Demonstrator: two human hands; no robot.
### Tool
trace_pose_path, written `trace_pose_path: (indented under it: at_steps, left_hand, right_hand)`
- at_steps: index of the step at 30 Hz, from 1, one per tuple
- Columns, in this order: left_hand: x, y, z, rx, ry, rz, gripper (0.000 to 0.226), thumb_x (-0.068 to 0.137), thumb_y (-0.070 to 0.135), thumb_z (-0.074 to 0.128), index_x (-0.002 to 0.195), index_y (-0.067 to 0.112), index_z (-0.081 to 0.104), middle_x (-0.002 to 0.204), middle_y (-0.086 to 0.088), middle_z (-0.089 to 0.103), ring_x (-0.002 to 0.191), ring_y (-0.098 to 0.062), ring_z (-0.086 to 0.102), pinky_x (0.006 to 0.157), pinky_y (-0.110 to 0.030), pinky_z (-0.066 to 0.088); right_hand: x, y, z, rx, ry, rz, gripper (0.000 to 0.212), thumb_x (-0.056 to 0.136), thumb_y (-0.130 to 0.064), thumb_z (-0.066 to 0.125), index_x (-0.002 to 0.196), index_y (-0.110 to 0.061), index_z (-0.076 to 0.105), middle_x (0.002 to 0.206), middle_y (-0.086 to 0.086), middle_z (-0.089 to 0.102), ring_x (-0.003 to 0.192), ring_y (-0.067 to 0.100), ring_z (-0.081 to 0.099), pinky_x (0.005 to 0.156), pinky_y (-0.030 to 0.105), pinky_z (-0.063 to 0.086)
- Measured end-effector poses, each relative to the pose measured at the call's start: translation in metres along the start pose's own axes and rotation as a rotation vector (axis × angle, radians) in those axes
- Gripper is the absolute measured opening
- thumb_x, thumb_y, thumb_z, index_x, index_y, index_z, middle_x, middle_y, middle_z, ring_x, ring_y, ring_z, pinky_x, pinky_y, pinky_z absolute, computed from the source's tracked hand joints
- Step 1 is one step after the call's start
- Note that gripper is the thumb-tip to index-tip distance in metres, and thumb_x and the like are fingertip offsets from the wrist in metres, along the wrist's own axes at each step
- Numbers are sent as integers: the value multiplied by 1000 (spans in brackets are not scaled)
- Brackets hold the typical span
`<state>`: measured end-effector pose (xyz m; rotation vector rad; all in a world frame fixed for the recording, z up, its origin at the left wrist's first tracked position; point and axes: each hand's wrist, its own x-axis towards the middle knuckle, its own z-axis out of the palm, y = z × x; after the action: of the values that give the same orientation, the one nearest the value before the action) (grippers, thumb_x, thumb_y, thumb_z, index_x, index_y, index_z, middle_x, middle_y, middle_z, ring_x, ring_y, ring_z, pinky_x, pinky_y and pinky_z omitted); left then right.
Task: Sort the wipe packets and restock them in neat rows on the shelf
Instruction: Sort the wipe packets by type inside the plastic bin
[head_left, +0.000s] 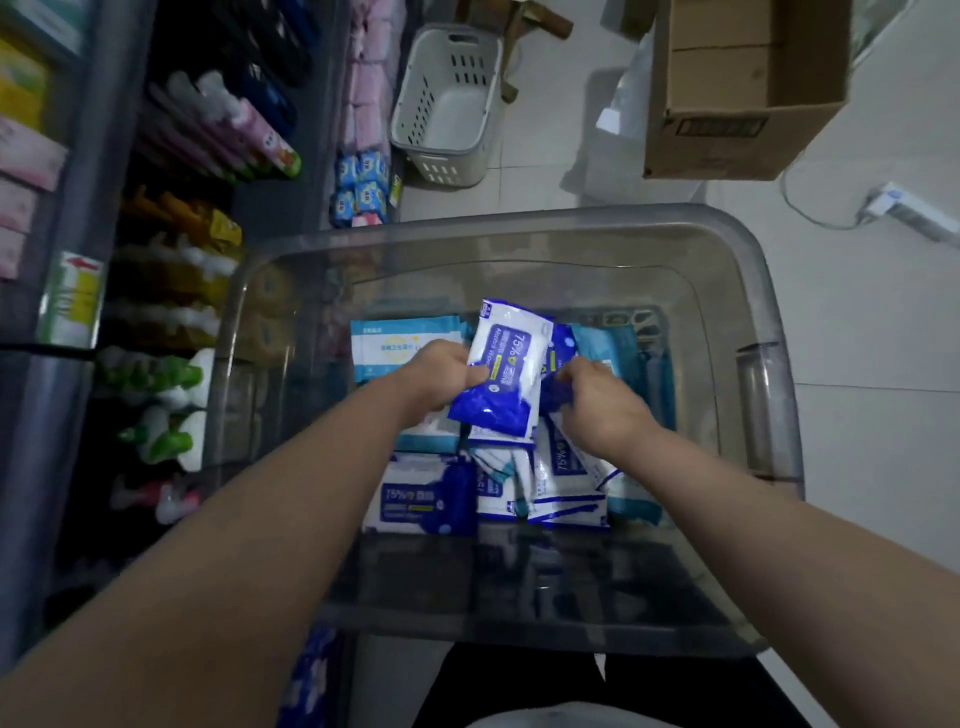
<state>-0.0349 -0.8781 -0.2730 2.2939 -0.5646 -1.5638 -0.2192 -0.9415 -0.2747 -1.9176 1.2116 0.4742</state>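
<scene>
**Head view: wipe packet held over bin**

The left hand (441, 371) grips a blue-and-white wipe packet (501, 374), thumb across its face, above the middle of the clear bin (763, 364). At the packet's 3 o'clock, the right hand (597, 400) pinches a second blue packet (562, 349). More loose packets (431, 499) lie on the bin floor. The shelf (171, 234) stands at the bin's 9 o'clock.

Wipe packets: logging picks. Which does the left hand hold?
The white-labelled 75% packet, raised over the pile; left hand grips its edge; right hand grips a darker packet behind.
</scene>
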Motion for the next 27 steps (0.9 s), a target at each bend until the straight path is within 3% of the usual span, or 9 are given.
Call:
trace_pose_path:
  at_steps: [3,6,11,13,15,18,21,24,27]
  left_hand:
    - [-16,-14,-18,135,-224,-24,13,95,12,59,82,12,61,72,0,67,62,-11,60,58,-22,47]
    - [-22,-23,12,119,-322,-14,11,96,15,58,86,14,62,82,-3,68,67,-14,61,64,-27,48]
    - [-30,-22,77,34,-443,24,14,96,18,59,86,9,57,71,-6,56,59,-14,53,56,-27,50]
    - [-23,-24,75,84,-364,15,17,94,25,62,94,9,63,83,-7,64,75,-17,65,71,-32,59]
    - [-8,-25,63,116,-101,22,17,93,30,63,94,13,65,92,-6,67,85,-21,67,82,-40,58]
    - [11,-13,51,149,222,65,33,92,29,64,116,6,60,108,-10,66,101,-27,62,91,-38,50]
    - [30,4,62,43,242,11,51,90,32,65,129,2,50,118,-13,63,110,-30,59,89,-34,48]
    - [45,13,71,-73,231,-42,48,80,38,72,112,3,63,110,-11,67,103,-31,64,85,-37,53]
    - [45,16,69,30,245,13,18,86,23,62,83,6,60,94,-13,68,89,-31,65,83,-41,55]
  right_hand:
    - [-1,-10,3,-11,70,24,41,82,-7,50,122,-14,52,125,10,55,115,31,54,91,40,48]
    - [-5,-3,-7,-11,154,94,43,85,-4,47,127,-14,50,125,13,56,113,33,56,88,38,46]
    - [-3,15,-16,-186,155,82,45,85,-1,45,128,-12,50,126,16,53,116,35,53,94,41,46]
    - [0,21,-18,-214,120,75,48,83,2,46,130,-8,48,127,17,52,117,36,51,96,42,46]
    - [6,26,-17,-192,74,73,49,84,0,48,133,-7,45,129,19,50,120,35,48,98,42,44]
    - [17,31,-12,-142,42,92,47,90,-10,50,136,-10,41,134,18,46,123,35,46,99,41,43]
    - [24,32,-8,-121,14,89,49,93,-15,47,141,-13,37,136,16,44,123,35,46,98,41,43]
    - [25,34,-5,-118,-44,32,58,92,-14,48,147,-19,31,143,13,40,128,33,43,103,42,40]
    - [24,32,-1,-169,-68,-32,68,91,-13,52,151,-24,21,156,6,22,139,30,28,110,46,33]
